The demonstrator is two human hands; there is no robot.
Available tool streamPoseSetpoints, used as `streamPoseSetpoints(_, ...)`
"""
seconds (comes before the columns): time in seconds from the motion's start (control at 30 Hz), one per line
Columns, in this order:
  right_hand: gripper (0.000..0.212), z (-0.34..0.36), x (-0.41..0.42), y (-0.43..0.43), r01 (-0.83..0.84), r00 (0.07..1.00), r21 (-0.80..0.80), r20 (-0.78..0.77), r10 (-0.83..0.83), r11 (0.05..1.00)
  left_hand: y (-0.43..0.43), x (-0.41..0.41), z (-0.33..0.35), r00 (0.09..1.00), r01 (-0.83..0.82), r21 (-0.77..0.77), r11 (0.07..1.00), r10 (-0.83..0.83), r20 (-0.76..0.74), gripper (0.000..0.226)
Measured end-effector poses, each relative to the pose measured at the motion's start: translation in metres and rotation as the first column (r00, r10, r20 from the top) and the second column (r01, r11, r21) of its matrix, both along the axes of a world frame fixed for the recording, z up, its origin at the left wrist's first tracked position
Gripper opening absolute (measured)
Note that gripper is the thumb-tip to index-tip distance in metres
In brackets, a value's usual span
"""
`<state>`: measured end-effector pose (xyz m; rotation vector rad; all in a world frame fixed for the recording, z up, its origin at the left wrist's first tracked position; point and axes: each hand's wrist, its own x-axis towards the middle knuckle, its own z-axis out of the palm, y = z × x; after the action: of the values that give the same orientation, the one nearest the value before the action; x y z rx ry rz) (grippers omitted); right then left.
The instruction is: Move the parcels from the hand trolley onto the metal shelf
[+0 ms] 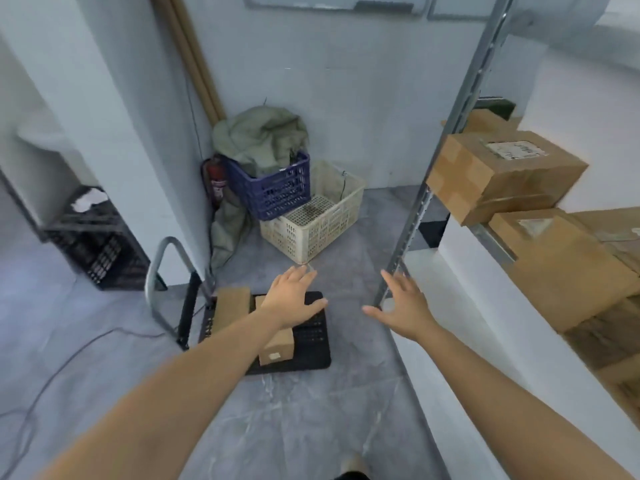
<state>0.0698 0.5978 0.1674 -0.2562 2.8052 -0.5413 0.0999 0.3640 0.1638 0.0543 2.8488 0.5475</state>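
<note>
- The left hand (pixel 294 296) is out in front, over the black deck of the hand trolley (pixel 311 329), fingers spread flat and holding nothing.
- The right hand (pixel 405 306) is off the trolley's right side, open-palmed with the thumb out wide, gripping nothing, just by the foot of the metal shelf (pixel 417 216).
- Two brown parcels sit on the trolley: an upright parcel (pixel 232 306) at the handle end and a small parcel (pixel 277 346) near the deck's middle, partly behind the left forearm.
- A third brown shape shows under the left wrist; what it is I cannot tell.
- Right of the trolley, shelved parcels (pixel 505 171) are stacked on the shelf's tiers.
- Beyond the trolley, in the corner: a cream crate (pixel 318 220), a blue crate (pixel 273 190) heaped with green cloth (pixel 259 140), and a red fire extinguisher (pixel 214 181).
- Left of the trolley stands a black crate (pixel 97 251).
</note>
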Motion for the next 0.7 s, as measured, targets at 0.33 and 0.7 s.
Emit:
streamPoseSetpoints(0.33, 0.092, -0.073, -0.077, -0.099, -0.352, 0.924, 0.069, 0.183, 0.335, 0.933, -0.069, -0.010, -0.069, 0.924, -0.362, 0.026, 0.932, 0.355, 0.144, 0.072)
streamPoseSetpoints(0.7, 0.090, -0.179, -0.143, -0.147, -0.513, 0.832, 0.096, 0.301, 0.467, 0.853, -0.095, -0.037, -0.161, 0.806, -0.556, 0.025, 0.831, 0.532, 0.260, 0.069)
